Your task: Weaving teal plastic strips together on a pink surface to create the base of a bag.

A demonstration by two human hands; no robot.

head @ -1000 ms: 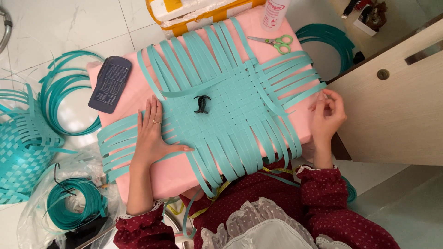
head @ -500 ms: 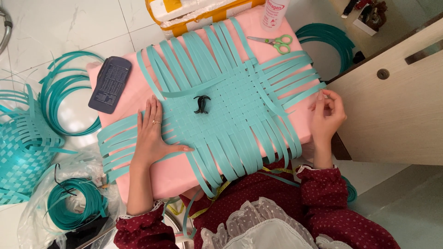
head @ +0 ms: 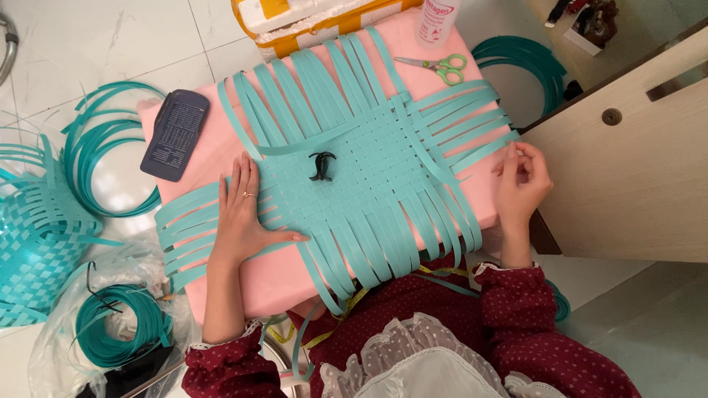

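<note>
Left hand [head: 242,214] flat, fingers spread, pressing down the left edge of the woven teal strip mat [head: 361,177], gripping nothing. Right hand [head: 520,180] pinches the end of a strip at the mat's right edge. Mat lies on the pink surface [head: 243,287]; black clip [head: 322,166] at its middle. Green scissors [head: 436,68] beyond, dark remote [head: 175,134] left, teal coils [head: 99,158] on floor.

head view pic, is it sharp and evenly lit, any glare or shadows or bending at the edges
Head view: sharp across the woven teal mat and both hands, left hand and right hand; soft, even light with only faint shadows beside the hands; mild sheen on the white floor tiles; the cabinet edge looks slightly bowed from the wide lens.
</note>
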